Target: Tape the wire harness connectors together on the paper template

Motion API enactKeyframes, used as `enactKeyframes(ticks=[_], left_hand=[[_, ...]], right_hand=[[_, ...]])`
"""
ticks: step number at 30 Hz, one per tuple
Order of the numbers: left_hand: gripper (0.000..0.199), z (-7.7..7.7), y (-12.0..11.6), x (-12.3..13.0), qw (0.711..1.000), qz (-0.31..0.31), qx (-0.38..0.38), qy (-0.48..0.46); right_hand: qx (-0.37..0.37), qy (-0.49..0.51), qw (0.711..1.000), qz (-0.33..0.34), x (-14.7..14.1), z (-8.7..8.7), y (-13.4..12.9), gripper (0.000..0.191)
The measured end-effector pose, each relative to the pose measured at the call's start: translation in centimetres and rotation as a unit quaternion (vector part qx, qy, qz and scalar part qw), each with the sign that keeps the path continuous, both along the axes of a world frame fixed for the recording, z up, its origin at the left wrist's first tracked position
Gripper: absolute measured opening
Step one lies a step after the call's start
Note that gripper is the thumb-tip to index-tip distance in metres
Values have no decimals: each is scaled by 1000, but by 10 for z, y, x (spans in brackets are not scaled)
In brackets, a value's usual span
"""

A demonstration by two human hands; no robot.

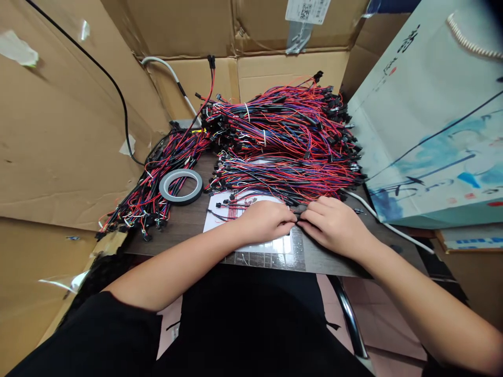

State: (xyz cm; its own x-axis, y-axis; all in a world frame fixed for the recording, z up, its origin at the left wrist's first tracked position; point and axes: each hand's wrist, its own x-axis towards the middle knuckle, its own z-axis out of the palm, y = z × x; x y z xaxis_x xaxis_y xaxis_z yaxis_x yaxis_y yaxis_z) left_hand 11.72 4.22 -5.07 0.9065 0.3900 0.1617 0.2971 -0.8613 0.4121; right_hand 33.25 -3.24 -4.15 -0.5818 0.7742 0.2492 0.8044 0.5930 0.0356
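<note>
Close together over the front of the desk, my left hand [269, 221] and my right hand [336, 225] pinch a wire harness [223, 215] between their fingertips. Its thin red and black leads come out left of my left hand, ending in small black connectors. A short dark section shows between the two hands; whether it is tape or sleeving I cannot tell. Under my left hand lies a white printed sheet [212, 203]. Just beyond my fingers is a large pile of red, blue and black wire harnesses [283, 131], partly tied in bundles with white ties.
A roll of dark tape [181, 199] lies at the left, against a looser heap of harnesses [157, 162]. Cardboard walls [70, 120] enclose the desk [188, 230]. A pale paper bag [440, 125] stands at the right. A white cable [393, 230] crosses the right edge.
</note>
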Motion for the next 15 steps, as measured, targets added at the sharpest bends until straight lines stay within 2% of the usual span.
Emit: enactKeyframes(ticks=[7,15], left_hand=[[19,-2,0,2,999,23,-12,-19],[16,-1,-1,3,998,34,-22,-42]], right_hand=[[11,-9,1000,-6,-1,4,-4,22],[22,-18,998,-51,0,4,-11,24]])
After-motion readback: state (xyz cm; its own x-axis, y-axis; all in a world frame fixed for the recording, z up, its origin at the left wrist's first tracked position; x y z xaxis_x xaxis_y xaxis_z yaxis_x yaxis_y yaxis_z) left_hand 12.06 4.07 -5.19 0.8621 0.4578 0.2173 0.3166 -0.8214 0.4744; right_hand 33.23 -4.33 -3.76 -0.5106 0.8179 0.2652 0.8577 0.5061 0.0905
